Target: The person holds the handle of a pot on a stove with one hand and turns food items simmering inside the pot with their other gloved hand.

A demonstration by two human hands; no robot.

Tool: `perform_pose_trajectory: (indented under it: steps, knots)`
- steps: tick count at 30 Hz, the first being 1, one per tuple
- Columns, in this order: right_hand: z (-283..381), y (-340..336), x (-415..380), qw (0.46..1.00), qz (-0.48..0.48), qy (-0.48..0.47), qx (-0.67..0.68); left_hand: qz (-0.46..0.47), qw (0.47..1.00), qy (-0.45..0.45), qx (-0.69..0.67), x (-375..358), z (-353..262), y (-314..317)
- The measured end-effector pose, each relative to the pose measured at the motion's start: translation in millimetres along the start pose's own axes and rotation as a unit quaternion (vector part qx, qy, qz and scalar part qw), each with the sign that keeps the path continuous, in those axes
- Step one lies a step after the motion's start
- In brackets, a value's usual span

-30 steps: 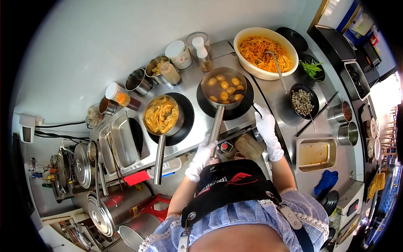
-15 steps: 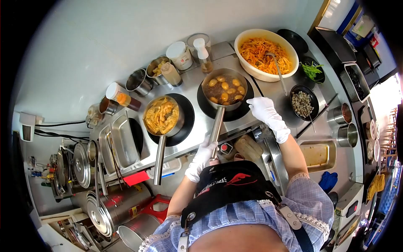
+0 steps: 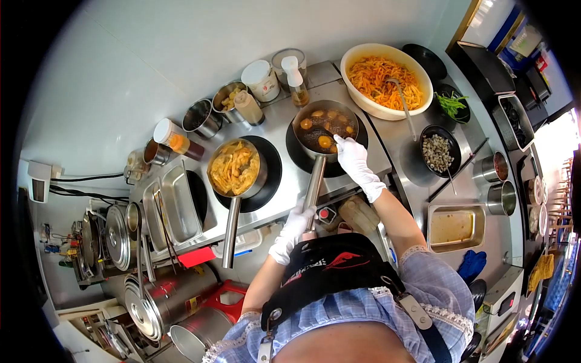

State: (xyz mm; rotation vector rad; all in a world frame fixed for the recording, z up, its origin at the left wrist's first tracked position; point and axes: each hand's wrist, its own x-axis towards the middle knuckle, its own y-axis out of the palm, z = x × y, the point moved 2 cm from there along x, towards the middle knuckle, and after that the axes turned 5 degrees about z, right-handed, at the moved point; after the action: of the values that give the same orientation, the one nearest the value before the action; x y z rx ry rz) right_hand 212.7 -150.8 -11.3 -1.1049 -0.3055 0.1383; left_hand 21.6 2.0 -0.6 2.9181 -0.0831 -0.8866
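My left hand (image 3: 293, 228), in a white glove, is wrapped round the long metal handle (image 3: 315, 184) of the right-hand saucepan. That pan (image 3: 310, 149) sits on a black round burner and holds dark liquid with several brown eggs (image 3: 325, 141) partly under the surface. Over the pan's near right rim is my gloved right hand (image 3: 353, 158), its fingers pinched together; a thin dark thing seems to reach from them into the liquid, too small to make out. Left of it, a second saucepan (image 3: 235, 169) of yellow-orange pieces rests on another burner, its handle untouched.
Along the wall stand bottles (image 3: 248, 107), a white tub (image 3: 260, 81) and metal pots (image 3: 202, 119). A large bowl (image 3: 349, 83) of orange shreds is at the back right, near a black bowl (image 3: 437, 151) of chopped pieces. Metal trays (image 3: 181, 202) lie at the left.
My right hand has moved left, from beside the pan to over its rim. The eggs have shifted, and fewer show above the liquid. My left hand stays on the handle.
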Motion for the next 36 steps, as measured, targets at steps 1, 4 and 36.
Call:
perform_pose_trajectory:
  steps: [1,4,36]
  knots:
    - [-2.3,-7.0,0.3,0.999,-0.026,-0.004,0.024,0.0,1.0,0.001,0.0,0.6,0.1,-0.6]
    - [-11.1,-45.5,4.1,0.999,-0.038,-0.026,0.029,0.01,1.0,0.003,-0.025,1.7,4.3,-0.3]
    - [-3.0,-11.7,10.9,0.999,0.02,-0.018,0.034,0.008,1.0,-0.008,-0.023,1.4,-0.9,-1.1]
